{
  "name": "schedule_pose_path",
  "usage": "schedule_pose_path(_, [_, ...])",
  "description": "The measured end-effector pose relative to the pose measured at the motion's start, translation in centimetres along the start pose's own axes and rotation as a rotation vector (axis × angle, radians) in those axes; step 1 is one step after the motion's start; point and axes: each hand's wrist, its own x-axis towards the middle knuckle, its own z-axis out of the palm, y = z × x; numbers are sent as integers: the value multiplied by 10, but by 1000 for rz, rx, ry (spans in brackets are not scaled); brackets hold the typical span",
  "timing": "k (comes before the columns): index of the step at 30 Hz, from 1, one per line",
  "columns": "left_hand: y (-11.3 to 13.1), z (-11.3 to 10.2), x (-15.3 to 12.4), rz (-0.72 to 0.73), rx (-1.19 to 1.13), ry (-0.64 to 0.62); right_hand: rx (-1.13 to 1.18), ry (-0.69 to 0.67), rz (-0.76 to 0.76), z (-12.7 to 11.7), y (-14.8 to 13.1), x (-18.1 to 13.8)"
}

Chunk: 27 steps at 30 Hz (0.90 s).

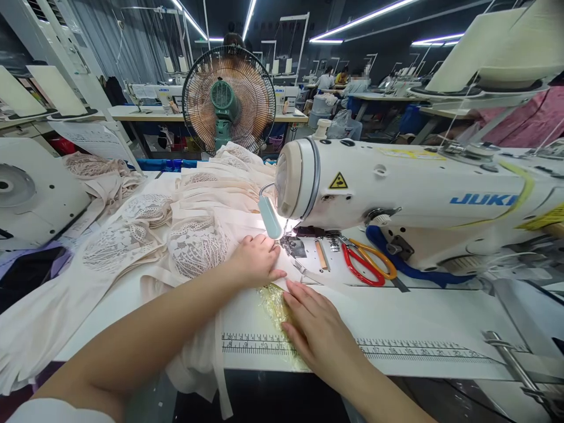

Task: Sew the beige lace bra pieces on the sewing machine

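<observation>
My left hand [256, 259] lies flat, fingers stretched, on pale beige fabric [240, 220] just left of the needle area of a white sewing machine [352, 182]. My right hand [319, 326] rests palm down nearer the table edge, its fingers extended over the end of the fabric and a strip of yellowish, shiny, crinkled material [275, 305]. The two hands are close but apart. A lace bra cup [198, 245] sits left of my left hand, joined to beige straps and bands. What lies under my fingertips is partly hidden.
Red-handled scissors [361, 270] and an orange-handled pair [381, 258] lie on the machine bed. More lace bra pieces [117, 244] are heaped at left. A printed ruler [409, 349] runs along the front edge. Behind stands a fan [229, 100]; people sit farther back.
</observation>
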Motion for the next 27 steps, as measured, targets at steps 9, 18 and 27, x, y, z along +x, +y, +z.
schedule_pose_path(9, [-8,1,6,-11,2,-10,-2,-65,31,3,-1,4])
schedule_pose_path(18, [25,-3,-22,150,-21,104,123,-89,91,6,-3,18])
schedule_pose_path(27, [12,-6,-41,131,-133,35,216,54,83,0,0,9])
